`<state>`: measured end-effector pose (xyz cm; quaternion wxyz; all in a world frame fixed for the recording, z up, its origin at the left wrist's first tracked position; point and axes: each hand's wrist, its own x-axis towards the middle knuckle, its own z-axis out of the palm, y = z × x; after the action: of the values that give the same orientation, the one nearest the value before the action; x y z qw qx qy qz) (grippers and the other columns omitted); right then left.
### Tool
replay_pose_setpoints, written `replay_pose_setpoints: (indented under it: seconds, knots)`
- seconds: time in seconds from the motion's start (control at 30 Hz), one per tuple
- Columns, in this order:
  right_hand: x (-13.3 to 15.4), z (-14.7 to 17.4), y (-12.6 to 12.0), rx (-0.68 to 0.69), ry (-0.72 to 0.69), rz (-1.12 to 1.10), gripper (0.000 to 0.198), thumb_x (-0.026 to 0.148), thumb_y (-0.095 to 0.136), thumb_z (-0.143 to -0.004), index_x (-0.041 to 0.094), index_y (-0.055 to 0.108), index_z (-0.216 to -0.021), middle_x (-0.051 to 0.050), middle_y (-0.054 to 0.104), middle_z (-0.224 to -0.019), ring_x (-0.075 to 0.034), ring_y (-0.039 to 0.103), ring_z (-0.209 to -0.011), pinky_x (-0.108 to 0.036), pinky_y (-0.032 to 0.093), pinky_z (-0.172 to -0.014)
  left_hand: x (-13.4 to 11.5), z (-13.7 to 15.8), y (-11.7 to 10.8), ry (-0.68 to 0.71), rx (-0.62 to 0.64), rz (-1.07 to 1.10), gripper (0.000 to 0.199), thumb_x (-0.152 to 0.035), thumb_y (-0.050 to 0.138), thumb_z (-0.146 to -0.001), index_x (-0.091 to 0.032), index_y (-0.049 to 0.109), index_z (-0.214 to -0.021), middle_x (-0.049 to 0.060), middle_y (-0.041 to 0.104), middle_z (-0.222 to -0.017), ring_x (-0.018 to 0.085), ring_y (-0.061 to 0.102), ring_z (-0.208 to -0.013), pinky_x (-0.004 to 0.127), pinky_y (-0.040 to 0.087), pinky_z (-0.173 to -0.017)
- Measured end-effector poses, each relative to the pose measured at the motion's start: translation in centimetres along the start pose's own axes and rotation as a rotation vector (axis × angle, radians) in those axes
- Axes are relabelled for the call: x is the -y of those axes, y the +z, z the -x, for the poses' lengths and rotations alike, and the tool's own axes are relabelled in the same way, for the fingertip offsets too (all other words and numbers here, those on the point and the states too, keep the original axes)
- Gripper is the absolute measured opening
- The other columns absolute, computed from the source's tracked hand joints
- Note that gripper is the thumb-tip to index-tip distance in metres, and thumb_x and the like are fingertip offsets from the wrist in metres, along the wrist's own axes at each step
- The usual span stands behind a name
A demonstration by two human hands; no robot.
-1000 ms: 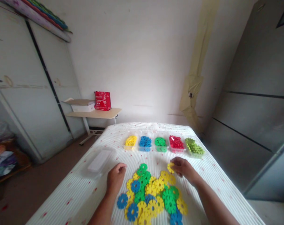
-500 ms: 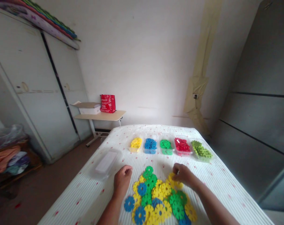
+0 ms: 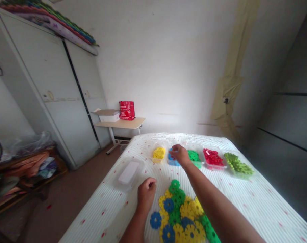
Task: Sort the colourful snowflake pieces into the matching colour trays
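Nearest me is a pile of flower-shaped bits (image 3: 186, 208), yellow, green and blue, on a white cloth (image 3: 257, 199). The left hand (image 3: 146, 193) is just beside it, its grip curled up, fingers together. Past the pile, the right hand (image 3: 180, 155) is at the tub of blue bits (image 3: 174, 163), and I can't tell if its grip is apart or together. Yellow, green, red and light green tubs (image 3: 214, 167) share that row. Far back, a red bag (image 3: 127, 110) stands on a small table (image 3: 118, 124)
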<state>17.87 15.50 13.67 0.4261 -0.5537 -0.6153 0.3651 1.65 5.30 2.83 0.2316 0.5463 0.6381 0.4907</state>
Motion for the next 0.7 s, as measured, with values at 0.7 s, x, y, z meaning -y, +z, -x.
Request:
replay_pose_setpoints:
  seconds: [0.7]
  knots:
    - [-14.5,9.0,-13.2,-0.308,-0.015,0.618,0.022,0.032,0.039,-0.074,0.020,0.058,-0.071,-0.005,0.065,-0.069,-0.017,0.059,-0.064,-0.024,0.038,-0.059,-4.3,-1.9,3.5,0.191,0.588,-0.396,0.049,-0.021,0.059,-0.061,-0.024,0.062,-0.110,0.006,0.055,-0.118,0.026,0.048,-0.111,0.035,0.036,-0.096]
